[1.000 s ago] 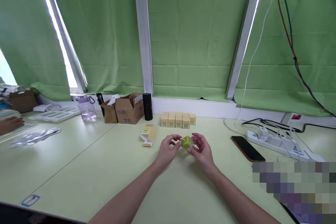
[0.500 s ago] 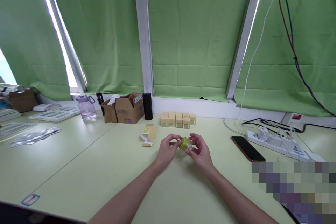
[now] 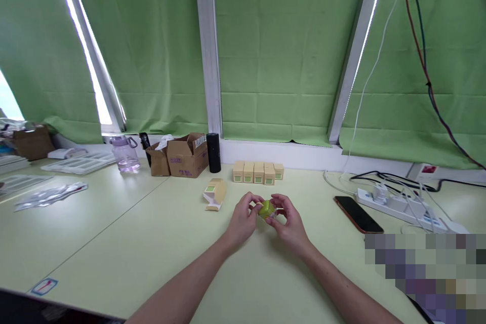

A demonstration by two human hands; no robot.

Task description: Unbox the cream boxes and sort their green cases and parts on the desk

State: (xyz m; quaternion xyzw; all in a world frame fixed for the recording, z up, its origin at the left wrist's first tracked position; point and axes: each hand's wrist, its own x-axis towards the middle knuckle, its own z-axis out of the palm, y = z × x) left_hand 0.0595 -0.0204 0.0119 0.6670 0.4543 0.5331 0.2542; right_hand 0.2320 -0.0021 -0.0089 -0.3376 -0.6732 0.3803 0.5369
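Between my two hands, above the table, is a small rounded green object [image 3: 267, 209] with a clear, shiny part at its lower right; its exact kind is too small to make out. My left hand [image 3: 244, 216] pinches it from the left, where a thin pale strip shows by the fingertips. From the other side, the thumb and fingers of my right hand [image 3: 290, 221] grip the clear part. An opened small tan carton [image 3: 215, 194] with a green label lies on its side beyond my left hand. Several closed small tan boxes [image 3: 258, 173] stand in a cluster farther back.
Cardboard boxes [image 3: 188, 156], a black cylinder [image 3: 213, 153] and a purple water bottle [image 3: 125, 154] stand along the back. A phone [image 3: 359, 214] and a power strip [image 3: 402, 206] with cables lie to the right. Silvery packets [image 3: 51, 196] and white trays [image 3: 81, 163] are at left.
The green object has turned between my fingers, so more of its green face and less of the clear part shows. Both hands stay in nearly the same place.
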